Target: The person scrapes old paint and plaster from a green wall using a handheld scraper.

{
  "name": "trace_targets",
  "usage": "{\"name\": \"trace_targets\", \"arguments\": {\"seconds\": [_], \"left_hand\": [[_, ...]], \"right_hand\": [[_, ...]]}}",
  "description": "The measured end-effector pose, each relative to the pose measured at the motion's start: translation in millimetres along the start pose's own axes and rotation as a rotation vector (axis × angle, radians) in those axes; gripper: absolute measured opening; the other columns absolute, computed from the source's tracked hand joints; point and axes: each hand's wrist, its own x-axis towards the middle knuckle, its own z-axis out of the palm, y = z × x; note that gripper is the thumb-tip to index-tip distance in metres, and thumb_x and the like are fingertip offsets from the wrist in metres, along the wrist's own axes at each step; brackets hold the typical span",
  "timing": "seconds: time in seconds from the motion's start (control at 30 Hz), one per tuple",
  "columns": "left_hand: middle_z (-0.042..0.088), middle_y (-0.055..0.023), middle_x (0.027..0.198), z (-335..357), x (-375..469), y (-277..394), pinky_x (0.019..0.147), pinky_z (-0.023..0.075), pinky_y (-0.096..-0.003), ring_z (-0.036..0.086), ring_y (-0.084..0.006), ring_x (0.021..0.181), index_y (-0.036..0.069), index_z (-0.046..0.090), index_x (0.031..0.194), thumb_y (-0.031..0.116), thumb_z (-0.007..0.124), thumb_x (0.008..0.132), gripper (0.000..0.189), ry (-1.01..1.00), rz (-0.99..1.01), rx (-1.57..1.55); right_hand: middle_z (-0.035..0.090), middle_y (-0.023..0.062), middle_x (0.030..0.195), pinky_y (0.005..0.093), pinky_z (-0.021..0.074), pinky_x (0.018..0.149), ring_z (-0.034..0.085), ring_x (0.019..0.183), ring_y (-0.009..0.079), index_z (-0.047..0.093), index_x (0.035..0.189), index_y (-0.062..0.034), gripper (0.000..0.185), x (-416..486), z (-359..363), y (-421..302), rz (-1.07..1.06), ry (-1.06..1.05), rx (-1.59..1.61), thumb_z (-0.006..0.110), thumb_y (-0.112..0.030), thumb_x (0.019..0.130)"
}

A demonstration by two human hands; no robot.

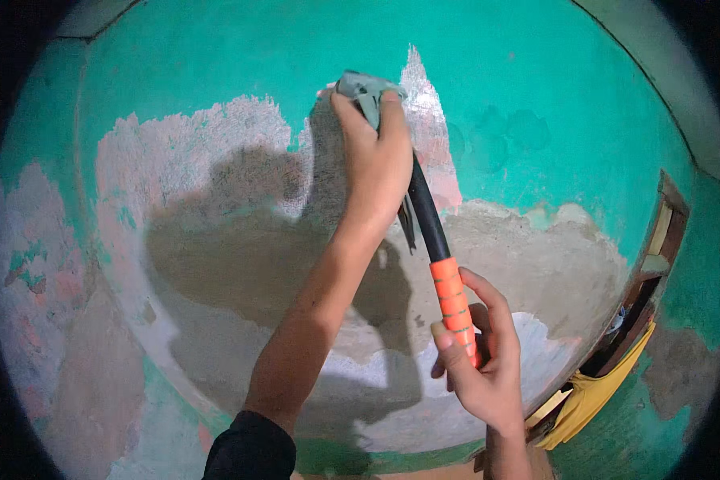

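A long-handled tool, apparently a wall scraper, slants across the middle of the view. My left hand [375,150] is raised at the wall and grips its grey head [369,90] between thumb and fingers. The black shaft [429,207] runs down from there to an orange handle [453,306] with thin green rings. My right hand [486,360] curls loosely around the lower end of this handle, thumb in front. Behind both hands, the wall [228,54] carries green paint above rough bare patches [198,150] of whitish, pink and grey plaster.
At the right, a narrow wooden-framed opening [660,246] is set in the wall, with a yellow cloth [606,390] hanging from it. Another wall face [42,252] with peeling paint meets this one at the left corner. A dark shadow [228,252] falls across the plaster.
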Motion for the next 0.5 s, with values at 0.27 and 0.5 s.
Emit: {"name": "trace_targets", "arguments": {"seconds": [0.27,0.5], "left_hand": [[0.052,-0.0076,0.085,-9,-5,-3,0.048,0.0476,-0.0268,0.054,-0.0137,0.056,0.006,0.033,0.133,0.020,0.050,0.094,0.045,-0.226,0.032,0.129],[0.053,-0.0071,0.080,-30,21,-46,0.047,0.0474,-0.0262,0.053,-0.0134,0.053,0.006,0.041,0.130,0.013,0.048,0.092,0.039,-0.173,0.345,0.558]], "right_hand": [[0.057,0.0135,0.079,0.0253,0.0433,0.045,0.052,0.049,0.0147,0.029,0.140,0.0018,0.056,18,24,48,0.038,-0.138,0.894,0.041,-0.033,0.098],[0.059,0.0120,0.088,0.0222,0.0421,0.045,0.049,0.048,0.0087,0.028,0.144,-0.0024,0.053,26,48,71,0.041,-0.015,0.694,0.046,-0.021,0.098]]}}
